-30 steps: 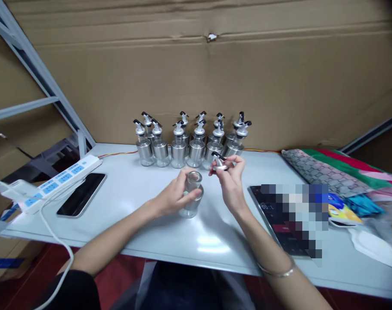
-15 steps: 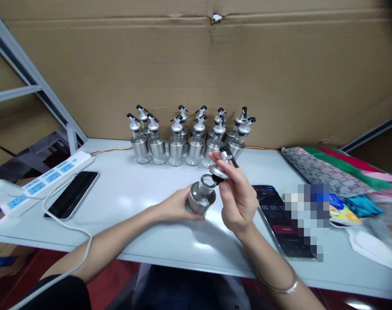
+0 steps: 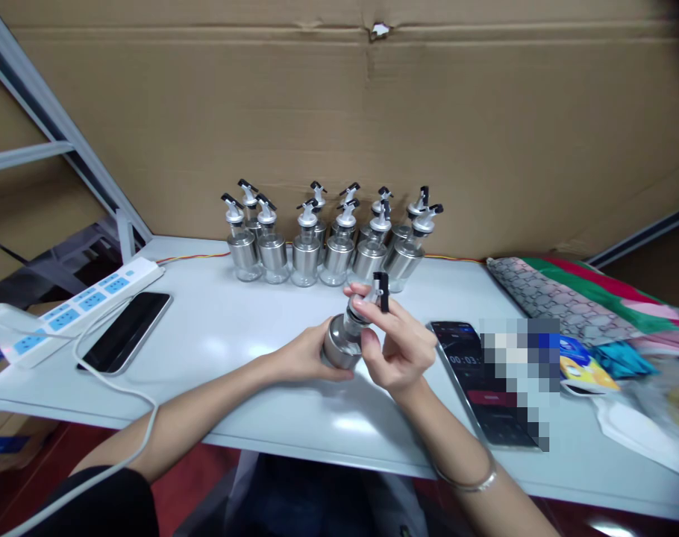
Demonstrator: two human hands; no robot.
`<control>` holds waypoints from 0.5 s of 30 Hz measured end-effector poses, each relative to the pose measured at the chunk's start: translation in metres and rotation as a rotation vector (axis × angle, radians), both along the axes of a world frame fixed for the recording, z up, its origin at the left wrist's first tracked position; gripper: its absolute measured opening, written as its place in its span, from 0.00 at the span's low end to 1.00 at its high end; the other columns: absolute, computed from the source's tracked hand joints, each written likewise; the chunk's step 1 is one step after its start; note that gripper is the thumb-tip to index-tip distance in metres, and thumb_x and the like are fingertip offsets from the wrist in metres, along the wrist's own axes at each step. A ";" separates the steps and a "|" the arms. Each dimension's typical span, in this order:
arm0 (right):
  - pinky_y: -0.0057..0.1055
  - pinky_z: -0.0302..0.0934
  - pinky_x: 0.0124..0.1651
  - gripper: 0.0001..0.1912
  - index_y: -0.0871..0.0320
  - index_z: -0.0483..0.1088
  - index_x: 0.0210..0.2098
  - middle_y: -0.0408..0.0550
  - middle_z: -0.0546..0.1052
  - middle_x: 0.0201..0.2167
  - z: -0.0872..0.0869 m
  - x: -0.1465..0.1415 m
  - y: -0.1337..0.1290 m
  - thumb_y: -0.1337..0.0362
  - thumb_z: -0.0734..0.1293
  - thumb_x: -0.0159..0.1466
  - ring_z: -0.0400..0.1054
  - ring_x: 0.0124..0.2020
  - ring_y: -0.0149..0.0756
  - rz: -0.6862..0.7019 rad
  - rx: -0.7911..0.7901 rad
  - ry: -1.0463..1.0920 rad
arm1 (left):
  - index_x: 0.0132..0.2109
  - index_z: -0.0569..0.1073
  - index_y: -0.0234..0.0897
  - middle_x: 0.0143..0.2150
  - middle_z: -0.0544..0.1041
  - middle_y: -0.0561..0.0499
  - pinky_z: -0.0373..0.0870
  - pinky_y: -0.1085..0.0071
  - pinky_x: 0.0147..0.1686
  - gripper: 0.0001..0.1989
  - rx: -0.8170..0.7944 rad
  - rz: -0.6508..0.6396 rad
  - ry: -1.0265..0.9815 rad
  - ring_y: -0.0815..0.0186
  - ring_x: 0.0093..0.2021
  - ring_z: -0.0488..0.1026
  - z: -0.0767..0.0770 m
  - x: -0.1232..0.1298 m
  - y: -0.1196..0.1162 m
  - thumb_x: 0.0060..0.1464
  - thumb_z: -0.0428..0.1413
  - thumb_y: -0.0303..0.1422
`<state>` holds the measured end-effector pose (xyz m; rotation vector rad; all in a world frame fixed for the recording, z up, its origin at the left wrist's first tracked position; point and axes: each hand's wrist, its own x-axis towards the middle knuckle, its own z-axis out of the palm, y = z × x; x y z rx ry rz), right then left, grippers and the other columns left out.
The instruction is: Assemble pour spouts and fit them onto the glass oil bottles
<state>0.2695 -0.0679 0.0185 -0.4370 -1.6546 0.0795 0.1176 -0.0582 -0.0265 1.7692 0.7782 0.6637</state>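
A glass oil bottle with a steel sleeve (image 3: 341, 344) is tilted above the front half of the table, and my left hand (image 3: 309, 353) is wrapped round its body. On the bottle's neck sits a silver pourer spout with a black flap (image 3: 380, 291). The fingers of my right hand (image 3: 398, 343) are closed round the spout's base. How deep its stopper goes into the neck is hidden by those fingers. Behind my hands stand several matching bottles (image 3: 305, 257) in two rows, each topped with the same kind of spout.
On the left lie a white power strip (image 3: 93, 302), a black phone (image 3: 127, 332) and a white cable (image 3: 149, 399). A larger phone showing a timer (image 3: 474, 380) lies right of my hands. Colourful fabric (image 3: 580, 294) and packets are farther right. A cardboard wall (image 3: 261, 112) stands behind.
My right hand has moved left and down, bringing the pourer spout from beside the open bottle mouth onto it. The left hand keeps the bottle in nearly the same place.
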 end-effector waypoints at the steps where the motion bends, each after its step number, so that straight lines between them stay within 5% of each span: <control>1: 0.41 0.73 0.42 0.28 0.54 0.71 0.52 0.52 0.78 0.45 0.000 0.000 0.001 0.77 0.60 0.53 0.75 0.45 0.44 -0.012 0.017 -0.004 | 0.55 0.64 0.37 0.46 0.75 0.47 0.69 0.62 0.45 0.32 0.005 0.001 0.001 0.56 0.47 0.72 0.000 0.000 0.000 0.42 0.64 0.34; 8: 0.35 0.73 0.35 0.22 0.53 0.73 0.45 0.51 0.78 0.39 -0.006 -0.005 0.002 0.75 0.60 0.54 0.76 0.41 0.42 -0.105 0.036 -0.032 | 0.49 0.71 0.42 0.45 0.77 0.51 0.70 0.67 0.45 0.22 -0.013 -0.035 -0.020 0.56 0.48 0.72 0.004 0.000 -0.003 0.44 0.62 0.33; 15: 0.36 0.72 0.36 0.27 0.53 0.70 0.49 0.52 0.77 0.42 -0.013 -0.004 0.003 0.76 0.60 0.52 0.74 0.43 0.42 -0.093 0.045 -0.040 | 0.51 0.69 0.36 0.41 0.78 0.47 0.70 0.64 0.46 0.24 0.017 -0.039 -0.060 0.58 0.46 0.73 0.002 0.002 -0.003 0.46 0.62 0.33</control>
